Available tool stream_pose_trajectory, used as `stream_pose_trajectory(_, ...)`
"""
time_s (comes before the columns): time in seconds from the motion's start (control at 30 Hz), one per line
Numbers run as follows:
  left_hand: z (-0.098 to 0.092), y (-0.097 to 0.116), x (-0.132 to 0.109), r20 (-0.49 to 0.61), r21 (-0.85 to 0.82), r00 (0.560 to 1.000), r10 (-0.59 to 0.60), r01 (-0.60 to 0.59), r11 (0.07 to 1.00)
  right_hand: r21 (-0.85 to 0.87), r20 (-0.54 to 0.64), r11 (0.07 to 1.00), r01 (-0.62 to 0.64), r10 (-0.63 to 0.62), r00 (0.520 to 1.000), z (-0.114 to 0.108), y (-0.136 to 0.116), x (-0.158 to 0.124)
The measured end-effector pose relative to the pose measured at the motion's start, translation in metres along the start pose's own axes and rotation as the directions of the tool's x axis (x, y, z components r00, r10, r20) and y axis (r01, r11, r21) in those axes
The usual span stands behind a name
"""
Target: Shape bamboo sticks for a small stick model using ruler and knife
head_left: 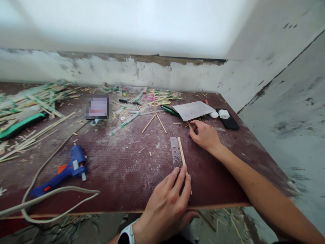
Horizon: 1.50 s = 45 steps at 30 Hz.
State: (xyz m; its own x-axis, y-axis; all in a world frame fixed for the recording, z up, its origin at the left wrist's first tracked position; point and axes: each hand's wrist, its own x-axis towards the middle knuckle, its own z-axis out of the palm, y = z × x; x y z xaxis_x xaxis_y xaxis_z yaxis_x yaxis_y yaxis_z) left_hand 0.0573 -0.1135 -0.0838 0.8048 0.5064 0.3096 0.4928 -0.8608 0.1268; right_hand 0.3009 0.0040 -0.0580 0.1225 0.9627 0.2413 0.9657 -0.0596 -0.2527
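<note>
My left hand (172, 193) lies with its fingers together over the lower part of a metal ruler (175, 152) and a thin wooden stick (181, 150), holding both down near the table's front edge. The stick runs along the ruler's right side. At the near edge of a white sheet of paper (194, 110), my right hand (204, 134) pinches a narrow, pale piece that goes in under the sheet; its kind is hidden. Farther back, a three-legged figure of joined sticks (155, 113) rests on the table.
A blue glue gun (73, 162) with a looping cable (61, 189) lies at left. Bundled sticks (30, 101) and a green-and-black tool (22, 125) are behind it. A black phone (230, 122) bearing a white case (223, 114) lies right. Scraps dot the brown table (122, 183).
</note>
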Motion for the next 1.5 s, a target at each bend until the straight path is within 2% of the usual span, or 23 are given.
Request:
stream_pose_trajectory(0.1,-0.001,0.0,0.0,-0.006,0.004,1.0,0.006,-0.006,1.0,-0.032,0.034,0.999,0.0,0.001,0.999,-0.005,0.005,-0.003)
stream_pose_trajectory(0.3,-0.002,-0.001,0.002,-0.008,0.007,1.0,0.015,-0.015,1.0,-0.1,0.16,0.99,0.096,-0.079,0.984,-0.016,0.025,-0.01)
stream_pose_trajectory(0.43,0.0,-0.001,0.001,-0.014,0.002,1.0,0.006,-0.006,1.0,-0.117,0.132,0.989,0.085,-0.069,0.989,-0.021,0.034,-0.012)
stream_pose_trajectory(0.5,0.001,-0.001,0.0,-0.013,0.001,1.0,0.008,-0.008,1.0,-0.065,0.135,0.996,0.057,-0.048,0.99,-0.026,0.038,-0.013)
stream_pose_trajectory(0.6,0.0,-0.001,-0.001,0.004,0.003,1.0,0.018,-0.018,1.0,0.119,0.263,0.993,0.02,-0.051,0.964,-0.037,0.041,-0.013)
stream_pose_trajectory(0.67,-0.001,-0.001,-0.001,0.012,0.004,1.0,0.018,-0.018,1.0,0.264,0.316,0.965,-0.001,-0.086,0.945,-0.044,0.038,-0.014)
stream_pose_trajectory(0.73,-0.002,-0.001,-0.001,0.006,0.002,1.0,0.008,-0.008,1.0,0.373,0.316,0.928,-0.013,-0.114,0.942,-0.048,0.031,-0.015)
stream_pose_trajectory(0.87,-0.002,0.0,0.0,0.02,0.002,1.0,0.002,-0.002,1.0,0.558,0.307,0.83,-0.009,-0.197,0.931,-0.04,0.007,-0.019)
stream_pose_trajectory(0.97,-0.001,0.0,0.0,0.022,0.001,1.0,0.001,-0.001,1.0,0.614,0.341,0.789,-0.001,-0.264,0.902,-0.027,-0.008,-0.025)
stream_pose_trajectory(1.03,-0.001,0.0,-0.001,0.02,0.0,1.0,-0.004,0.004,1.0,0.607,0.368,0.795,0.0,-0.28,0.887,-0.019,-0.014,-0.028)
stream_pose_trajectory(1.17,0.0,0.0,-0.001,0.024,-0.003,1.0,-0.004,0.004,1.0,0.555,0.385,0.832,0.005,-0.263,0.884,-0.01,-0.016,-0.03)
stream_pose_trajectory(1.37,-0.002,0.001,-0.001,0.028,-0.025,0.999,-0.015,0.016,1.0,0.497,0.41,0.868,0.005,-0.24,0.88,-0.009,-0.015,-0.028)
stream_pose_trajectory(1.5,-0.007,0.002,0.001,0.071,-0.045,0.996,-0.058,0.061,0.997,0.474,0.417,0.88,0.011,-0.236,0.878,-0.009,-0.016,-0.027)
